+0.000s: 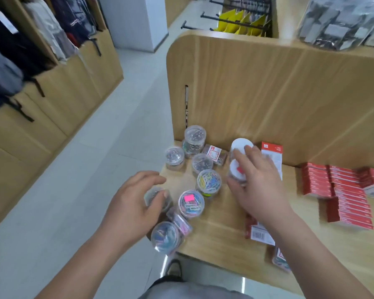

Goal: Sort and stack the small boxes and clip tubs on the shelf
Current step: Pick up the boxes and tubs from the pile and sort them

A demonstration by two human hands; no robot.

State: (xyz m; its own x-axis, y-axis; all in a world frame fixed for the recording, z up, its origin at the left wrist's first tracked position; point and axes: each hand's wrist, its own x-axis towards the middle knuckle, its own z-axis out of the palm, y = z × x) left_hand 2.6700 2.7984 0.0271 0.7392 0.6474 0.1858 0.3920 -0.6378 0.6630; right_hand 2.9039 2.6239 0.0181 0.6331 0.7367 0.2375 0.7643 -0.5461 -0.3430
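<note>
The right hand wraps around a clear tub with a white lid, fingers over its top and thumb low on its side; a 2nd white-lidded tub stands just behind, touching it. The left hand has its fingers curled over a clear tub of dark clips at the shelf's left edge, thumb and fingers closed on its rim.

Between the hands stand 2 tubs of coloured paper clips, one bearing a pink sticker and one farther back. A 3rd coloured-clip tub sits at the front-left corner, partly overhanging the edge, beside a small clear box of clips. Farther back are 3 tubs of silver clips and 1 taller stack against the back panel.

The wooden shelf is bare in the middle front. Under the right forearm lies a red-and-white box with a barcode. Stacks of red boxes fill the right side, well apart from the tubs. Print on the labels is too blurred to read.
</note>
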